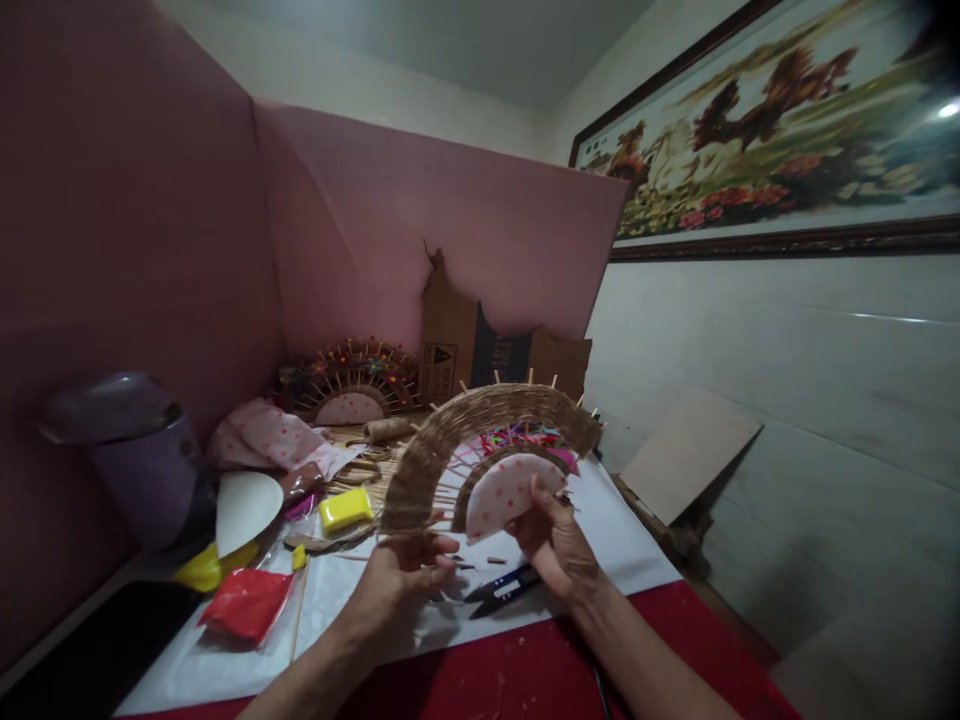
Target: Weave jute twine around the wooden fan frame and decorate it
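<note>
A half-round woven fan (428, 455) of brown cord on thin wooden sticks is held up over the white-covered table. Its centre is a half disc of white cloth with pink dots (504, 495). My right hand (559, 545) grips that dotted centre at its lower right, thumb in front. At the fan's lower left end, my left hand (409, 575) has its fingers closed against the bottom edge. Stick tips poke out past the outer rim. Beneath the fan, close to my right hand, lie dark thread snips (504, 592).
A second decorated fan (352, 385) leans at the back beside torn cardboard (450, 345). On the left are a yellow clay pack (345, 510), a red clay pack (246, 606), a white folded disc (247, 508), dotted cloth (262, 437) and a purple bin (146, 475).
</note>
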Demonstrator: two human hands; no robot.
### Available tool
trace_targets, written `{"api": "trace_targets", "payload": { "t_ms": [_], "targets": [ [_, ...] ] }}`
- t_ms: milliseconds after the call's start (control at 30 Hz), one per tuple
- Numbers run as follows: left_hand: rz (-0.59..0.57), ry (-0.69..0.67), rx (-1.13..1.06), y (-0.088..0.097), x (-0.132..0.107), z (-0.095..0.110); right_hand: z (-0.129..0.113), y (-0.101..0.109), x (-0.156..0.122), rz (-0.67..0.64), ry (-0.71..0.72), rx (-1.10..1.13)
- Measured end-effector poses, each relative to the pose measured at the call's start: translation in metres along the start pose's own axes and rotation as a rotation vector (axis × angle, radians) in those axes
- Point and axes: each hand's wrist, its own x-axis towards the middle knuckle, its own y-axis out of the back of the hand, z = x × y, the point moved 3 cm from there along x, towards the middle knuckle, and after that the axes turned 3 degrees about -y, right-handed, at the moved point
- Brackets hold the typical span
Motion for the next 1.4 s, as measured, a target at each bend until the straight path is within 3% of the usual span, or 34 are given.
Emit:
{"api": "trace_targets", "payload": {
  "t_ms": [67,167,333,667,1067,1233,1400],
  "targets": [
    [0.087,-0.015,-0.011,0.009,0.003,0.0,-0.01,0.006,0.004,0.061,0.018,0.05],
    [0.12,-0.018,-0.038,0.02,0.008,0.002,-0.02,0.013,0.009,0.102,0.046,0.112],
    [0.212,-0.054,0.053,0.03,0.011,0.007,-0.03,0.018,0.013,0.062,0.107,0.168],
    [0.242,-0.134,0.03,0.025,0.008,0.019,-0.026,0.02,0.017,0.062,0.143,0.143],
    [0.124,-0.257,0.187,0.024,0.012,0.018,-0.027,0.023,0.017,0.052,0.163,0.082],
    [0.224,-0.326,0.144,0.03,0.01,0.025,-0.029,0.025,0.017,0.031,0.171,0.066],
    [0.231,-0.363,0.165,0.028,0.007,0.03,-0.026,0.021,0.015,0.029,0.153,0.066]
  ]
}}
